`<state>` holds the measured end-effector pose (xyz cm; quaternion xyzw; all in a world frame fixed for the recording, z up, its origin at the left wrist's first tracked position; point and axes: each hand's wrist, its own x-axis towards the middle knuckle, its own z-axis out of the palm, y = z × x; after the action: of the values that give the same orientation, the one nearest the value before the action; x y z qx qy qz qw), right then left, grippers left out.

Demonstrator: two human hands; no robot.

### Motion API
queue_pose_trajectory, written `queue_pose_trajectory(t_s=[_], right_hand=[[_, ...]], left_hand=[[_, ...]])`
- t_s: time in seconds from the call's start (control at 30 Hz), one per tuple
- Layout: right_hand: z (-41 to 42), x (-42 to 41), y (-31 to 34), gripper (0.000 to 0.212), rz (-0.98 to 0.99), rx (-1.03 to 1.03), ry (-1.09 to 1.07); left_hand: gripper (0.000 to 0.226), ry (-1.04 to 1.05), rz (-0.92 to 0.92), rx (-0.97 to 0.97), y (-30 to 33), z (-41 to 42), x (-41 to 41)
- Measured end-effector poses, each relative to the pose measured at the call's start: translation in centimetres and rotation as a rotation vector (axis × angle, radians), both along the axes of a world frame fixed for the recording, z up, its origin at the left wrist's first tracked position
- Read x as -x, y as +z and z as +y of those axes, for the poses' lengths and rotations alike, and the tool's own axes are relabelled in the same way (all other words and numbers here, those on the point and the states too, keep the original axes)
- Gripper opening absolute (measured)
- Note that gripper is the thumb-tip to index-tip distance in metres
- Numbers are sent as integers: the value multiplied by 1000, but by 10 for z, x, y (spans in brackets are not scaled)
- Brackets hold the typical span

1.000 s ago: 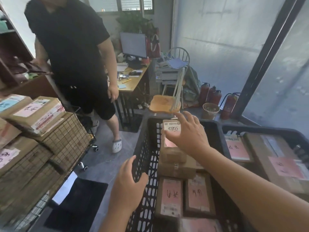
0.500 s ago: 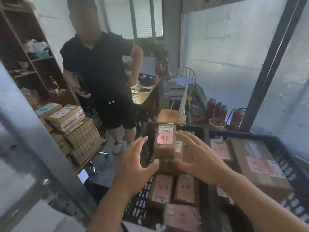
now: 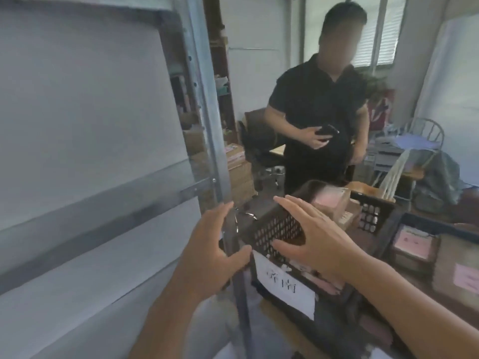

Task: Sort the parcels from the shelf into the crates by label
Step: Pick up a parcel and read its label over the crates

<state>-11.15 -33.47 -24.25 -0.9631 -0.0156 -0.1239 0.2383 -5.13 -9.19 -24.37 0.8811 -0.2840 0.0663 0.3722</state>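
Note:
A black perforated crate [image 3: 274, 229] with a white handwritten label [image 3: 283, 283] on its front stands low at centre. Brown parcels with pink labels [image 3: 333, 203] are stacked inside it. A second black crate [image 3: 425, 226] to the right holds more pink-labelled parcels [image 3: 413, 242]. My left hand [image 3: 212, 252] hovers open in front of the metal shelf post [image 3: 207, 120], holding nothing. My right hand [image 3: 308, 242] is spread open in front of the first crate's near corner, also empty. The grey metal shelf [image 3: 85, 125] fills the left of the view.
A person in black [image 3: 318, 117] stands behind the crates holding a dark phone. More brown parcels [image 3: 238, 167] are stacked behind the shelf post. A chair with papers [image 3: 414, 146] and clutter sit at the right.
My view has swung left from the crates toward the shelf. Both hands have left the stacked parcels in the crate and now hang open and empty near the shelf post.

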Motion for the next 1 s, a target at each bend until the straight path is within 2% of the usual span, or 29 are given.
queue_pose_trajectory(t_s=[0.27, 0.4, 0.57, 0.7, 0.87, 1.0], right_hand=[[184, 19, 44, 90, -61, -48, 343], [333, 53, 58, 89, -121, -60, 542], [526, 118, 71, 85, -121, -135, 784], [649, 163, 84, 84, -124, -156, 966], [737, 181, 93, 82, -134, -226, 1074], [776, 162, 98, 85, -149, -233, 1075]], left_hand=[[80, 326, -107, 12, 34, 199, 100], [87, 545, -131, 2, 41, 333, 183], [84, 778, -155, 8, 46, 498, 301], [76, 967, -158, 24, 56, 603, 377], [81, 1098, -193, 7, 74, 688, 424], [74, 1104, -187, 5, 86, 725, 417]])
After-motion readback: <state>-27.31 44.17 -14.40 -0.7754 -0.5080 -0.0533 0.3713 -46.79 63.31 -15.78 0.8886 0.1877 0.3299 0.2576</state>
